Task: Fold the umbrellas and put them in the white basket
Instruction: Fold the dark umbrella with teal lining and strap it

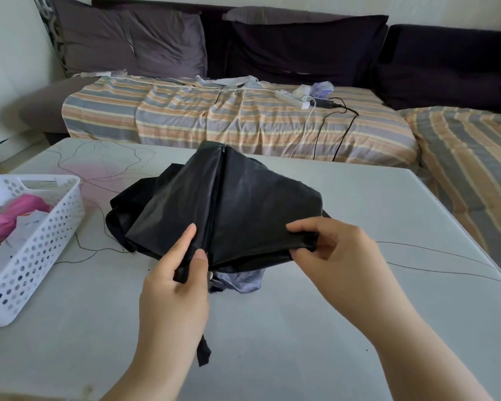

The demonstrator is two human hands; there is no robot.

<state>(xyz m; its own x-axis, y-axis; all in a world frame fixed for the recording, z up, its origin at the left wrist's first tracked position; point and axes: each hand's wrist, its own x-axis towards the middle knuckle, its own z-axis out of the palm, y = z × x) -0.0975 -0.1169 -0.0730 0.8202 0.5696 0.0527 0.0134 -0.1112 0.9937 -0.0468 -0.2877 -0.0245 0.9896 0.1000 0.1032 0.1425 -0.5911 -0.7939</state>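
Black canopy of the collapsed umbrella (237,204) on the table (359,314): our left hand (174,287) grips its central rib, our right hand (339,256) pinches a panel edge, where slack fabric may slip and unfold, well right of the white basket (41,241).

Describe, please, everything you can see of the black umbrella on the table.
The black umbrella lies on the grey table, collapsed but unrolled, its smooth, slightly shiny cloth spread in loose panels around a central rib. The left hand pinches that rib; the right hand grips a bunched panel edge. A strap hangs below.
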